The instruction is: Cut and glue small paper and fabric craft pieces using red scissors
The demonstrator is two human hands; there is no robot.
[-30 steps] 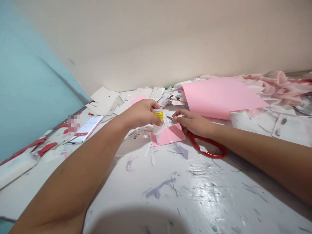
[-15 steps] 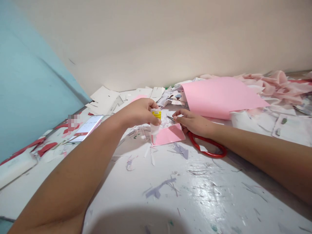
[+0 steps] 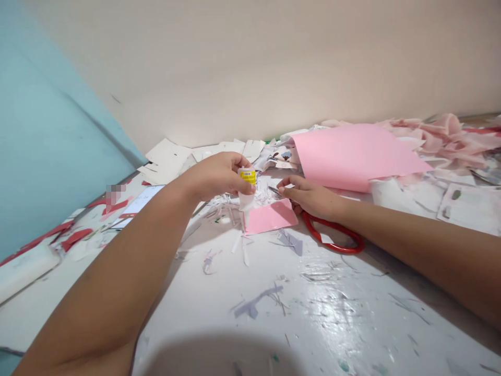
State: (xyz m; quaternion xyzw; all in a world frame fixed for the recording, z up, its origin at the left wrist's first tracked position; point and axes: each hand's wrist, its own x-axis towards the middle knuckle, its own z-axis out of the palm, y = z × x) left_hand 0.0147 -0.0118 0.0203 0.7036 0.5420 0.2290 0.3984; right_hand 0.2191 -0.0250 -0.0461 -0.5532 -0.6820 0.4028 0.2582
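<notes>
My left hand (image 3: 229, 175) pinches a small white glue bottle (image 3: 247, 180) with a yellow label. The bottle points nozzle-down over the left edge of a small pink paper piece (image 3: 271, 216) lying on the table. My right hand (image 3: 303, 196) is just right of that piece, fingers curled around the blade part of a pair of scissors (image 3: 334, 240). Their red handle loops come out below the wrist, and a dark metal tip pokes out by the fingertips. Most of the blades are hidden under the hand.
A large pink sheet (image 3: 352, 156) lies behind my right hand. Cut white cards (image 3: 168, 156) are piled by the wall. A phone (image 3: 141, 201) lies partly behind my left forearm. Pink cloth-like scraps (image 3: 446, 138) fill the back right. Paper shreds (image 3: 252, 305) litter the white tabletop.
My left hand has moved slightly up and left with the glue bottle, lifting its lower end off the pink paper's left edge. My right hand and the scissors have stayed put.
</notes>
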